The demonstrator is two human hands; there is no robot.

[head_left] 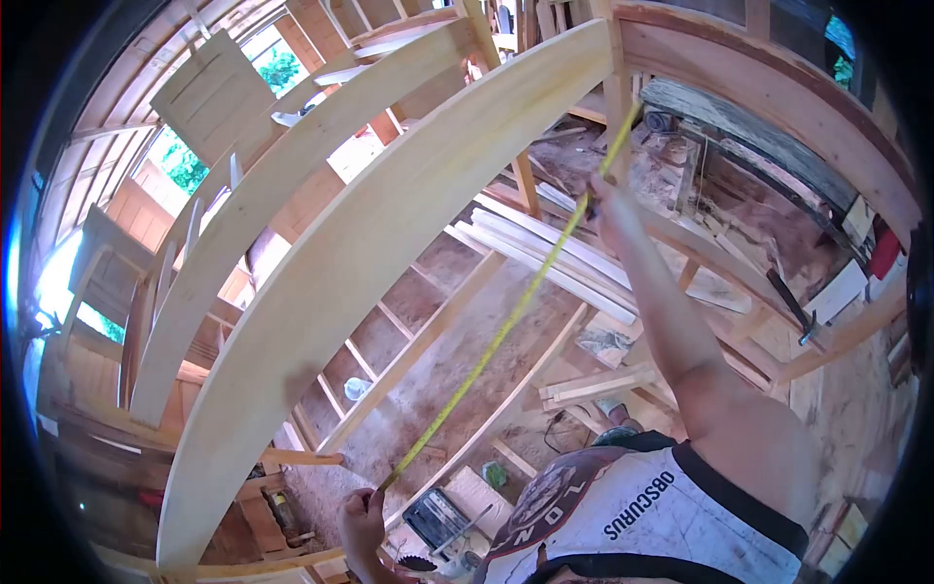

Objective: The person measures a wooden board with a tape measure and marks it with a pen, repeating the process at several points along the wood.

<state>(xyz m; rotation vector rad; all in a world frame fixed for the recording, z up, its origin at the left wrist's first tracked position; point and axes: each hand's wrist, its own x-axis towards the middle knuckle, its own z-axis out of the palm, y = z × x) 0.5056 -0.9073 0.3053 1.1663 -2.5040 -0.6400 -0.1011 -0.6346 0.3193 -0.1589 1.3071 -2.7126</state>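
Note:
A yellow measuring tape (491, 346) stretches diagonally between my two hands. At the lower left, my left hand (362, 521) pinches its lower part. My right hand (605, 200), arm extended toward the upper right, grips the tape near the other end, and a short length runs past the fingers toward a wooden post (617, 102). The tape's case cannot be made out. Beside the tape rises a wide, curved pale wooden board (341, 263), standing apart from my left hand.
A second curved board (292, 161) stands behind the first. White strips (545, 253) lie below the tape among timber framing (418, 350). A hammer (793, 304) rests on a beam at the right. A toothed circular blade (416, 564) and a dark case (443, 521) are near my left arm.

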